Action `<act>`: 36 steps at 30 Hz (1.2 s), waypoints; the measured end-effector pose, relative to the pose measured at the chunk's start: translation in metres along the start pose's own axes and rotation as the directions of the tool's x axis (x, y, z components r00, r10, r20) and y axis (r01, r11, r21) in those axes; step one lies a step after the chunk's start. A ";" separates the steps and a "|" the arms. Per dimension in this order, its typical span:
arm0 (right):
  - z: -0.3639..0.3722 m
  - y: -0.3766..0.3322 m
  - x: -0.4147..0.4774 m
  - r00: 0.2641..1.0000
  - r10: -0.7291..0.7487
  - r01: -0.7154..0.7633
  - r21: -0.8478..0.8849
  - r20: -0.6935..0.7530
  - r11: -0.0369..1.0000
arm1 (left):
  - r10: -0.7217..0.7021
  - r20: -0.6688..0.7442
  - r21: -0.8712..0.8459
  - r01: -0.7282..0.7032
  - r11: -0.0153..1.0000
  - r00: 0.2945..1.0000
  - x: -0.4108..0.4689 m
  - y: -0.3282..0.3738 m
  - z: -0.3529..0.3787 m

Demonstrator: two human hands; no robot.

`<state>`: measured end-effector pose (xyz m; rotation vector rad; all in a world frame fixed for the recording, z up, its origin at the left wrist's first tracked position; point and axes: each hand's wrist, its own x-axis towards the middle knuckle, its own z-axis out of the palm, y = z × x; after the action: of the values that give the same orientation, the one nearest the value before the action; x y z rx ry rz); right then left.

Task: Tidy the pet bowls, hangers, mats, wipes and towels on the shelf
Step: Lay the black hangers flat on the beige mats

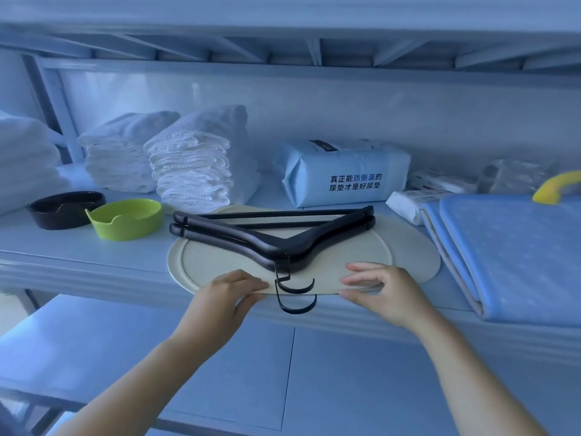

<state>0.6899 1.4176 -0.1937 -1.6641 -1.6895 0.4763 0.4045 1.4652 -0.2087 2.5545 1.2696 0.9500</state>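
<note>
Smooth pale shelf [94,256]: folded quilted blue mat [509,247] at right edge, ribbed white towel stacks [191,171] back left, flat oval cream mat [220,265] at front edge under two angular black hangers [276,243], glossy green bowl [129,220] left; left hand [226,297] and right hand [382,291] fingers pinching cream mat's front rim.

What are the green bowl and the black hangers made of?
The green bowl looks like glossy plastic or glazed ceramic: it has a smooth, shiny rim. The black hangers look like matte painted wood or plastic, with thin, metal-looking hooks.
</note>
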 end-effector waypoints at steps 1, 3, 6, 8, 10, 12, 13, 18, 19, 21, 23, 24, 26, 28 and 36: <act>0.000 -0.001 0.000 1.000 0.006 -0.006 0.006 0.004 1.000 | -0.001 0.003 -0.006 0.001 1.000 1.000 0.001 0.001 -0.001; -0.001 -0.003 -0.001 1.000 0.018 -0.018 0.017 0.010 1.000 | 0.021 0.020 0.006 -0.021 1.000 1.000 0.003 0.002 -0.004; -0.003 -0.008 -0.002 0.999 0.036 -0.036 0.014 0.023 0.999 | 0.057 0.064 0.081 -0.062 0.995 0.996 0.010 0.002 -0.011; -0.003 -0.010 -0.003 1.000 0.024 -0.023 -0.036 0.018 0.999 | 0.061 0.087 0.113 -0.071 0.991 0.994 0.015 0.003 -0.018; -0.001 -0.013 -0.004 0.999 -0.027 0.025 -0.104 -0.022 0.994 | 0.065 0.102 0.131 -0.078 0.988 0.993 0.019 0.003 -0.026; 0.004 -0.014 -0.006 0.992 -0.076 0.061 -0.149 -0.099 0.987 | 0.073 0.112 0.119 -0.087 0.989 0.991 0.018 -0.001 -0.033; 0.007 -0.015 -0.007 0.986 -0.093 0.069 -0.167 -0.140 0.984 | 0.080 0.118 0.109 -0.093 0.990 0.990 0.017 -0.004 -0.035; 0.019 -0.017 -0.015 0.959 -0.148 0.097 -0.209 -0.243 0.973 | 0.103 0.164 0.085 -0.119 0.989 0.981 0.009 -0.023 -0.043; 0.020 -0.020 -0.019 0.956 -0.158 0.105 -0.216 -0.246 0.971 | 0.109 0.170 0.079 -0.123 0.989 0.979 0.009 -0.025 -0.044; 0.023 -0.027 -0.025 0.953 -0.178 0.116 -0.244 -0.247 0.963 | 0.117 0.182 0.062 -0.130 0.990 0.976 0.007 -0.031 -0.048; 0.025 -0.034 -0.030 0.950 -0.197 0.125 -0.283 -0.242 0.951 | 0.121 0.196 0.045 -0.132 0.990 0.973 0.004 -0.036 -0.052; 0.027 -0.037 -0.033 0.949 -0.206 0.129 -0.300 -0.240 0.945 | 0.122 0.202 0.040 -0.133 0.990 0.972 0.002 -0.039 -0.054; 0.030 -0.042 -0.039 0.947 -0.215 0.130 -0.326 -0.239 0.936 | 0.128 0.206 0.037 -0.139 0.990 0.970 -0.002 -0.044 -0.056; 0.032 -0.049 -0.045 0.949 -0.215 0.123 -0.355 -0.232 0.927 | 0.140 0.200 0.022 -0.147 0.989 0.970 -0.004 -0.049 -0.058; 0.034 -0.063 -0.055 0.973 -0.112 0.051 -0.283 -0.202 0.958 | 0.206 0.192 -0.049 -0.200 0.979 0.960 -0.011 -0.062 -0.060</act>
<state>0.6177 1.3650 -0.1855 -1.7602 -1.7117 0.0146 0.3224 1.4869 -0.1898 2.7154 0.9495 0.7181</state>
